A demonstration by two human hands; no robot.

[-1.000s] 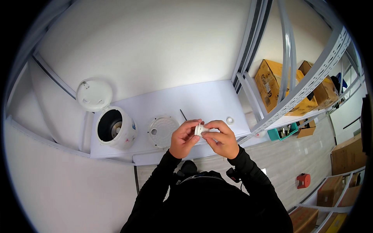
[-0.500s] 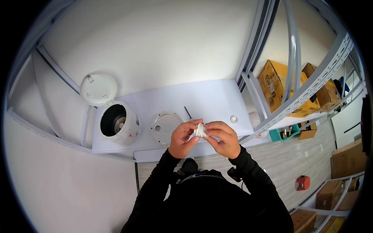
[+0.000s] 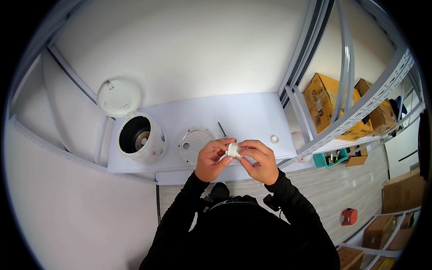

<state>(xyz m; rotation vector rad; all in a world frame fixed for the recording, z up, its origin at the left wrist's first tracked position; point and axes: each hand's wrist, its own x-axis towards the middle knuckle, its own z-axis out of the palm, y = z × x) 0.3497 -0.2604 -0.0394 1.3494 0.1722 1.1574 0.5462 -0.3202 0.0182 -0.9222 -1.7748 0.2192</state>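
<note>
Both hands hold a small white round plastic part [image 3: 233, 150] with ridged sides, above the table's front edge. My left hand [image 3: 211, 158] pinches its left side between thumb and fingers. From the right, my right hand [image 3: 259, 160] grips it with thumb and fingertips, covering part of it. Just left of my hands lies a round pale lid plate [image 3: 195, 143] with a hole in it. A thin dark rod [image 3: 222, 128] rests beyond my hands. Toward the right end of the table is a small white ring [image 3: 274, 139].
A white rice cooker [image 3: 155, 143] stands at the table's left with its lid [image 3: 119, 96] raised, its dark inside showing. Metal shelving [image 3: 382, 85] rises at the right, with cardboard boxes [image 3: 335, 105] on it. A teal bin [image 3: 330, 158] and a red stool [image 3: 349, 217] are farther right.
The white part has turned slightly between my fingers, and its ridged side shows more plainly. Both hands keep their grip; the whole view has shifted a little.
</note>
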